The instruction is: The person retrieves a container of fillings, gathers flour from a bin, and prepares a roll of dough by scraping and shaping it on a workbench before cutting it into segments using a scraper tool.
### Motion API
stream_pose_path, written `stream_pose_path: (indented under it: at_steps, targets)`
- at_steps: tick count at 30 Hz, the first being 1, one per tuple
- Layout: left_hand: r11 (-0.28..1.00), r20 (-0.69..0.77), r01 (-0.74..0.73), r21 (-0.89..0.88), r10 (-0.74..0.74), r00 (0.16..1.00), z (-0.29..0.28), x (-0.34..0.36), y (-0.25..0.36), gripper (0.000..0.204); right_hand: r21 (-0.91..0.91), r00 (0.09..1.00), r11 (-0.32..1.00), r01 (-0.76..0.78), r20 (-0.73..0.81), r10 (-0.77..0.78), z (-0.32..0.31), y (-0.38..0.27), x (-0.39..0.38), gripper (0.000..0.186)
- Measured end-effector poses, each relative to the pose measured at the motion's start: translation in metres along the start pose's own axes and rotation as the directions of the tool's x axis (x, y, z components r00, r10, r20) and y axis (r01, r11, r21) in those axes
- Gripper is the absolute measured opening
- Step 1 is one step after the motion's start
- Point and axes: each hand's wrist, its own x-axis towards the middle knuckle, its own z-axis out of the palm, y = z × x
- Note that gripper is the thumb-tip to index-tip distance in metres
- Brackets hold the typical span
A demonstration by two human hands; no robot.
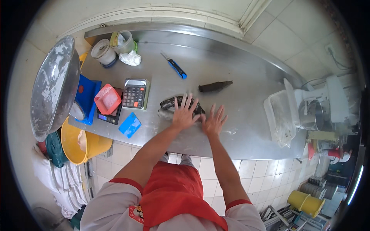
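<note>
My left hand (185,112) lies with spread fingers on a black, dough-like piece (173,102) streaked with white powder, hiding part of it. Beside its right end, my right hand (214,121) is stretched out with fingers apart; its thumb side touches or nearly touches the piece. A second dark, elongated piece (216,86), tapered at its right end, lies farther back on the steel table (246,115). Behind my hands rests a blue-handled utility knife (177,68), its blade pointing away to the left.
Left on the table are a calculator (135,94), a red dish (107,99) on a small digital scale, a blue scraper (130,125) and plastic tubs (103,52). A large weighing pan (54,88) stands far left. On the right are a clear container (278,115) and a stand mixer (333,100).
</note>
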Motion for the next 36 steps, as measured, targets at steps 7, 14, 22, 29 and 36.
stream_pose_path:
  at_steps: [7,14,22,29,36]
  targets:
    - [0.980,0.130,-0.161,-0.121,0.176,0.976,-0.019,-0.121,-0.008,0.069,0.068,0.917,0.978,0.196,0.340,-0.207,-0.034,0.009,-0.122,0.074]
    - [0.975,0.388,-0.148,-0.168,0.203,0.899,-0.008,-0.096,-0.071,0.060,0.233,0.837,0.949,0.211,0.459,-0.298,-0.035,0.027,-0.076,0.049]
    - [0.993,0.081,-0.067,-0.094,0.075,0.994,-0.011,-0.152,-0.039,0.060,0.089,0.954,0.975,0.202,0.209,-0.216,-0.030,-0.001,-0.130,0.046]
    - [0.973,-0.098,0.225,0.054,-0.219,0.971,-0.014,-0.046,-0.028,0.073,-0.079,0.990,0.995,0.063,0.130,-0.053,-0.001,-0.016,-0.051,0.059]
    - [1.000,0.062,0.003,-0.018,-0.002,0.998,-0.003,-0.103,-0.044,0.064,0.147,0.931,0.980,0.137,0.319,-0.178,-0.012,0.031,-0.090,0.060]
